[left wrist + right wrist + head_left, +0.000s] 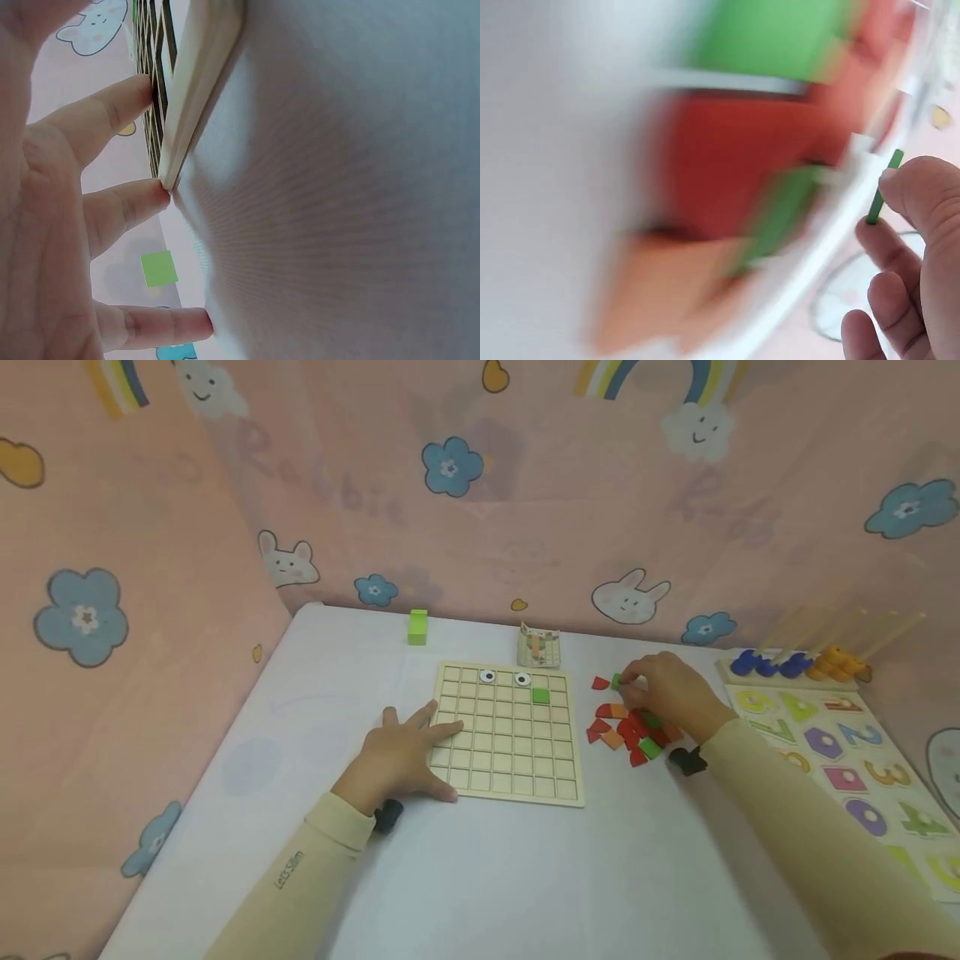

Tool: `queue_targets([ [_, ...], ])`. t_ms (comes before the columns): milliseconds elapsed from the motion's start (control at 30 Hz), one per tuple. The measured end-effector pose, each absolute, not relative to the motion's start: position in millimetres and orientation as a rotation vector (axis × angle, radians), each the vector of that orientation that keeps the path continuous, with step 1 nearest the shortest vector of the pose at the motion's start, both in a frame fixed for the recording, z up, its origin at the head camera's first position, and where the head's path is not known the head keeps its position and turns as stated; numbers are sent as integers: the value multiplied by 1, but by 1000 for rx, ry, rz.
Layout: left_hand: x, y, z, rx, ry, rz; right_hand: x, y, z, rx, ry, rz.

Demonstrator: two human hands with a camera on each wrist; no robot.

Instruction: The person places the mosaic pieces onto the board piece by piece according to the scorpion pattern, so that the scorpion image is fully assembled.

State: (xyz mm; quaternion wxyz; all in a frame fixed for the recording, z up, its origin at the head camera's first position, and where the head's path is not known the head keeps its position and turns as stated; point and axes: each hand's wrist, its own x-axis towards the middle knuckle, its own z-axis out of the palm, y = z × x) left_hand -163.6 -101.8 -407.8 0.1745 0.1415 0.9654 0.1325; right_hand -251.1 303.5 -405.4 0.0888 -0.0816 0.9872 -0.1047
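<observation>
In the head view, the left hand (401,752) spreads its fingers over the left edge of a wooden grid board (501,762) on the white table (480,877); two eye pieces (487,677) and a green square (541,696) sit in its far rows. To the right, the right hand (663,685) pinches a green tile (617,680) by a loose pile of red, orange and green pieces (628,728).

In the left wrist view, spread fingers touch the board's edge, with a green block (159,268) beyond.

In the right wrist view, thumb and finger grip the tile edge-on; the nearest pieces are blurred.
</observation>
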Motion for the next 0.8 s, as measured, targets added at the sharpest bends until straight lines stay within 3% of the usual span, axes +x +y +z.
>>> queue_targets([
  [267,-163,-102,-407,399,2738,379,-269,229,-382,-528,3009,-361],
  [533,-164,-103,-410,422,2732,382,-264,131,-390,-881,2959,-308],
  [800,-164,-107,-414,444,2741,358,-261,96,-412,-1047,2976,-116],
])
